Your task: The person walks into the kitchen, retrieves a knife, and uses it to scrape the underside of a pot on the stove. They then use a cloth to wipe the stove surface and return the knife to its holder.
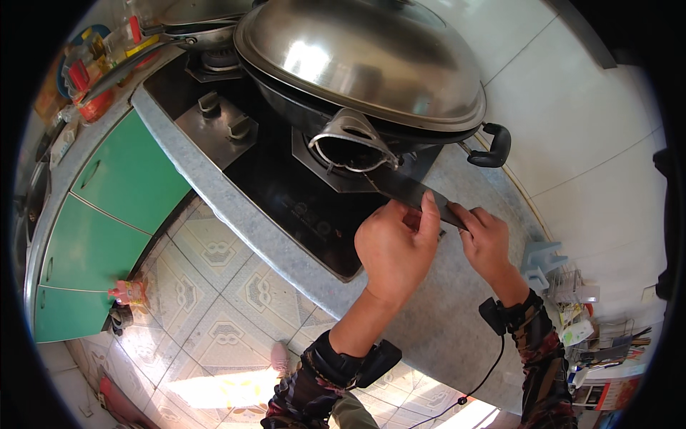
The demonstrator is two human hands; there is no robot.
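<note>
A large wok [289, 102] sits on the gas hob under a domed stainless steel lid [370, 59]. From its near side projects a hollow metal bracket [351, 120] with a dark opening. Beside this bracket's lower right lies one end of a flat black bar [404, 187], which looks like a long handle; whether the two are joined I cannot tell. My left hand [396, 252] grips the bar's middle, fingers curled under and thumb along its edge. At the bar's near end, my right hand [485, 236] pinches it between fingers and thumb.
A smaller pan [209, 37] with a long handle stands on the far left burner. Two knobs [238, 127] rise from the hob. The wok's black side handle [493, 146] sticks out near the tiled wall. Bottles [96, 48] crowd the left counter; a wire rack [568, 287] stands right.
</note>
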